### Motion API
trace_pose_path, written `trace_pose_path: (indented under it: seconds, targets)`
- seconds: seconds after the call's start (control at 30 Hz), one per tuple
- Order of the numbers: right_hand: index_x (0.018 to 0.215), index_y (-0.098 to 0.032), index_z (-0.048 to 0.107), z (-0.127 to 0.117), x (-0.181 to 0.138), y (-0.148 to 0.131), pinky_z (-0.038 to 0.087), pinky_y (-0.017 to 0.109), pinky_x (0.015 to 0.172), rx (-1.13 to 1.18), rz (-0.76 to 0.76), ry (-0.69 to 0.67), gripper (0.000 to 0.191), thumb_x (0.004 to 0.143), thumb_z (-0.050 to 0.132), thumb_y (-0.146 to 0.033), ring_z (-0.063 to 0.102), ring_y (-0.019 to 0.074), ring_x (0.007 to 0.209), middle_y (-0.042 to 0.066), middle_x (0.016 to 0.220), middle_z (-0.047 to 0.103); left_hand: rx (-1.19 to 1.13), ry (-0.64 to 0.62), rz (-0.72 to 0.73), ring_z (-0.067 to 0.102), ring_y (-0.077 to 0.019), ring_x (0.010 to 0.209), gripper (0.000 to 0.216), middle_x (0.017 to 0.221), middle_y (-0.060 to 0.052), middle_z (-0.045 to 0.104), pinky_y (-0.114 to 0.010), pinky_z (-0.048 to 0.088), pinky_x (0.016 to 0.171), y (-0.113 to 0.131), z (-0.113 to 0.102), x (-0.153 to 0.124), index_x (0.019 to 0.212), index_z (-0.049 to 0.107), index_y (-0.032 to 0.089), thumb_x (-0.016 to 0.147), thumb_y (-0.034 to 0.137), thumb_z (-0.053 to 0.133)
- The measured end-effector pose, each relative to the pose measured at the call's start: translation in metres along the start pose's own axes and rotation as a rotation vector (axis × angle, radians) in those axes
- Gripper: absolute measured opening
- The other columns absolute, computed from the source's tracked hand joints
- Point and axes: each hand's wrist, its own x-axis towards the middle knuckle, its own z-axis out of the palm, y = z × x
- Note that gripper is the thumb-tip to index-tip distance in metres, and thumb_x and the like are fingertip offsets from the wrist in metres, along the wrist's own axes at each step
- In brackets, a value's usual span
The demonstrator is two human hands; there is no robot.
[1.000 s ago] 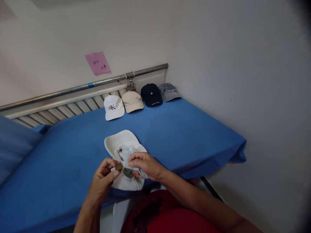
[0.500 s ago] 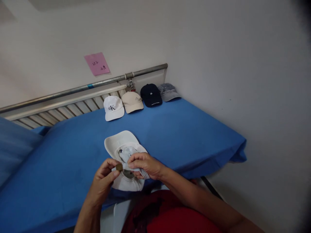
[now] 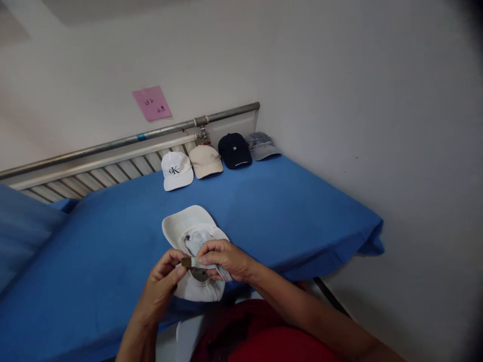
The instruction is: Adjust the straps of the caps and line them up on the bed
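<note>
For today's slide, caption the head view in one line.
Both hands, left hand and right hand, grip an upturned white cap's strap and buckle over a blue-covered table.

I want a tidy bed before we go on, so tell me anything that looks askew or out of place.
Little stands out. The pink note on the wall hangs tilted. The white cap lies upside down, inside showing, while left hand and right hand pinch its strap and buckle. The four caps by the rail sit upright in a row.
</note>
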Motion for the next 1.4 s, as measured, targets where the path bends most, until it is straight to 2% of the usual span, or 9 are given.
trace_pose_path:
  seconds: [0.2, 0.4, 0.57, 0.7, 0.83, 0.93, 1.07, 1.2, 1.4]
  targets:
    - [0.07, -0.016, 0.058, 0.004, -0.001, 0.002, 0.026, 0.018, 0.037, -0.073, -0.028, 0.043, 0.014, 0.064, 0.068, -0.024, 0.038, 0.0042, 0.037, -0.008, 0.046, 0.047, 0.027, -0.037, 0.018, 0.061, -0.013, 0.074, 0.019, 0.081, 0.0, 0.066, -0.021, 0.05, 0.068, 0.0, -0.001, -0.001, 0.083, 0.066, 0.021, 0.069, 0.024, 0.078]
    - [0.069, -0.016, 0.059, 0.006, -0.001, 0.005, 0.026, 0.018, 0.038, -0.205, -0.084, 0.129, 0.003, 0.07, 0.061, -0.018, 0.037, 0.0047, 0.037, -0.008, 0.044, 0.045, -0.001, 0.036, 0.024, 0.062, -0.0126, 0.07, 0.022, 0.078, 0.0, 0.067, -0.02, 0.051, 0.065, 0.0, 0.004, 0.0, 0.08, 0.067, 0.02, 0.064, 0.021, 0.082]
    - [0.067, -0.017, 0.058, 0.01, -0.001, 0.003, 0.026, 0.018, 0.038, -0.178, -0.08, 0.174, 0.005, 0.07, 0.062, -0.019, 0.038, 0.0043, 0.036, -0.008, 0.045, 0.044, -0.003, 0.093, 0.005, 0.062, -0.0124, 0.067, 0.027, 0.076, 0.002, 0.066, -0.019, 0.051, 0.062, -0.002, 0.004, 0.0, 0.084, 0.068, 0.023, 0.062, 0.023, 0.083]
    - [0.066, -0.017, 0.057, 0.013, -0.002, 0.003, 0.026, 0.019, 0.038, -0.154, -0.082, 0.199, 0.007, 0.07, 0.062, -0.019, 0.038, 0.0047, 0.036, -0.009, 0.045, 0.043, 0.164, 0.12, 0.013, 0.061, -0.0142, 0.075, 0.028, 0.083, 0.001, 0.066, -0.02, 0.05, 0.066, -0.002, 0.004, -0.002, 0.089, 0.07, 0.025, 0.064, 0.029, 0.081]
    - [0.067, -0.017, 0.058, 0.013, -0.003, 0.003, 0.026, 0.02, 0.04, -0.199, -0.084, 0.201, 0.005, 0.071, 0.061, -0.018, 0.038, 0.0057, 0.037, -0.008, 0.046, 0.044, 0.395, 0.185, 0.158, 0.059, -0.0161, 0.085, 0.026, 0.089, -0.001, 0.067, -0.021, 0.047, 0.076, 0.0, 0.006, -0.007, 0.091, 0.072, 0.024, 0.067, 0.031, 0.079]
    - [0.069, -0.016, 0.061, 0.013, -0.003, 0.002, 0.029, 0.02, 0.043, -0.269, -0.12, 0.185, 0.002, 0.07, 0.06, -0.017, 0.04, 0.0062, 0.041, -0.006, 0.05, 0.047, 0.447, 0.175, 0.186, 0.059, -0.0171, 0.089, 0.023, 0.094, -0.002, 0.067, -0.023, 0.046, 0.082, -0.001, 0.006, -0.009, 0.093, 0.072, 0.024, 0.072, 0.033, 0.075]
    - [0.069, -0.016, 0.061, 0.012, -0.005, -0.001, 0.03, 0.02, 0.046, -0.313, -0.16, 0.156, 0.002, 0.07, 0.059, -0.017, 0.04, 0.0057, 0.044, -0.007, 0.051, 0.049, 0.324, 0.221, 0.135, 0.059, -0.0173, 0.089, 0.03, 0.096, -0.002, 0.068, -0.022, 0.047, 0.078, -0.008, 0.002, -0.01, 0.097, 0.071, 0.025, 0.069, 0.033, 0.078]
    - [0.069, -0.017, 0.061, 0.011, -0.007, -0.003, 0.029, 0.02, 0.047, -0.328, -0.197, 0.127, 0.004, 0.071, 0.061, -0.02, 0.039, 0.0055, 0.044, -0.008, 0.049, 0.047, 0.146, 0.255, 0.085, 0.061, -0.0161, 0.079, 0.03, 0.089, -0.002, 0.068, -0.021, 0.049, 0.069, -0.014, 0.0, -0.009, 0.089, 0.071, 0.022, 0.062, 0.031, 0.082]
    - [0.07, -0.016, 0.061, 0.01, -0.006, -0.002, 0.032, 0.02, 0.048, -0.32, -0.196, 0.108, 0.006, 0.07, 0.062, -0.021, 0.042, 0.0054, 0.046, -0.007, 0.053, 0.051, 0.089, 0.288, 0.054, 0.062, -0.0141, 0.074, 0.029, 0.084, -0.001, 0.069, -0.02, 0.05, 0.066, -0.009, 0.01, -0.011, 0.087, 0.072, 0.021, 0.061, 0.031, 0.082]
